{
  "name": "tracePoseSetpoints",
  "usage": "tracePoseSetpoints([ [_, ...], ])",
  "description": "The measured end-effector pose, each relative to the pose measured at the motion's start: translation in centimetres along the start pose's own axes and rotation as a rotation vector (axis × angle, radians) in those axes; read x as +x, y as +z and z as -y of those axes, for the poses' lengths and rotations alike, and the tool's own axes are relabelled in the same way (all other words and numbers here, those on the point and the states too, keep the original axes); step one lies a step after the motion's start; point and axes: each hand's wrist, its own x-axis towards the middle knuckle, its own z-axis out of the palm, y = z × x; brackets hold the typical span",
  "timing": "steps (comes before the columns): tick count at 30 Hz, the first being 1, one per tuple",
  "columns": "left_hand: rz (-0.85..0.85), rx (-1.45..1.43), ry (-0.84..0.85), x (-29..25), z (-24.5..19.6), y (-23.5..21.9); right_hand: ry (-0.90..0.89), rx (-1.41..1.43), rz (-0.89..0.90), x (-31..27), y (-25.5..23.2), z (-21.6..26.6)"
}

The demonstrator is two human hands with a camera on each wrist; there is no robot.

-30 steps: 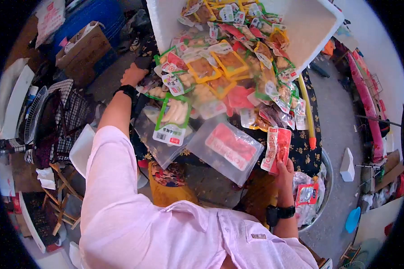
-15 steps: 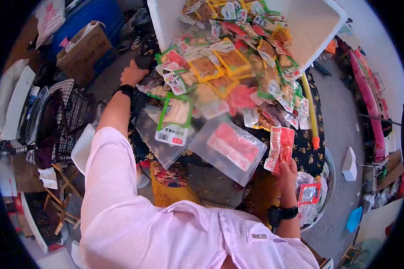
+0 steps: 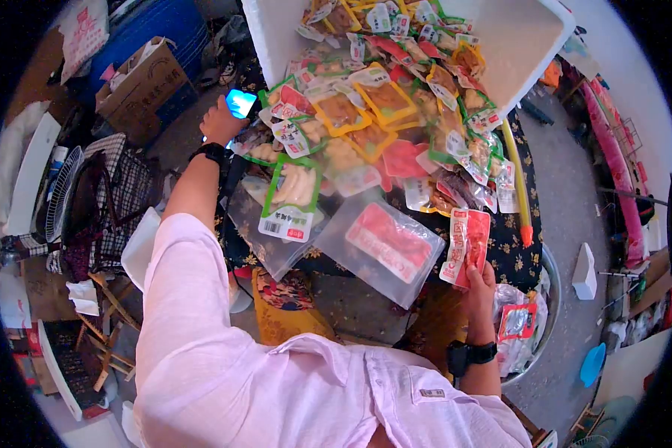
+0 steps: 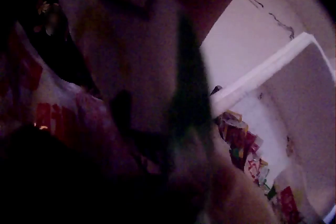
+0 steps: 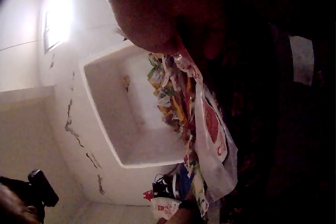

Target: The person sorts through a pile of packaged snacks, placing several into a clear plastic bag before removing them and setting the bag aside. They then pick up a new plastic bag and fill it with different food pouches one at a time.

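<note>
Two hands work at opposite ends of a heap of snack packets (image 3: 381, 112) in the head view: the right hand (image 3: 479, 287) curls its fingers round a red packet (image 3: 467, 246) at the near right edge of the dark floral cloth (image 3: 511, 246), while the left hand (image 3: 220, 123) reaches to the far left of the heap and grips a phone (image 3: 240, 102) with a lit blue screen. A white foam box (image 3: 515, 37) lies tipped behind the heap, and two large clear bags (image 3: 384, 246) hang over the near edge. From the left wrist the hand is a dark blur and its grip cannot be told; the foam box (image 4: 273, 71) shows pale beyond. From the right wrist, packets (image 5: 173, 98) spill from the foam box (image 5: 115, 108), and the clear bag (image 5: 215, 140) hangs nearest
</note>
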Motion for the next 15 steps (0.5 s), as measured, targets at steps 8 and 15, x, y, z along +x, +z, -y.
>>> tracePoseSetpoints([
  [8, -0.012, 0.049, 0.005, 0.42, 0.04, 0.52, -0.014, -0.031, -0.012, 0.06, -0.15, -0.19],
  [15, 0.011, 0.049, 0.006, 0.31, -0.05, 0.10, -0.008, -0.009, -0.011, 0.00, -0.08, -0.02],
])
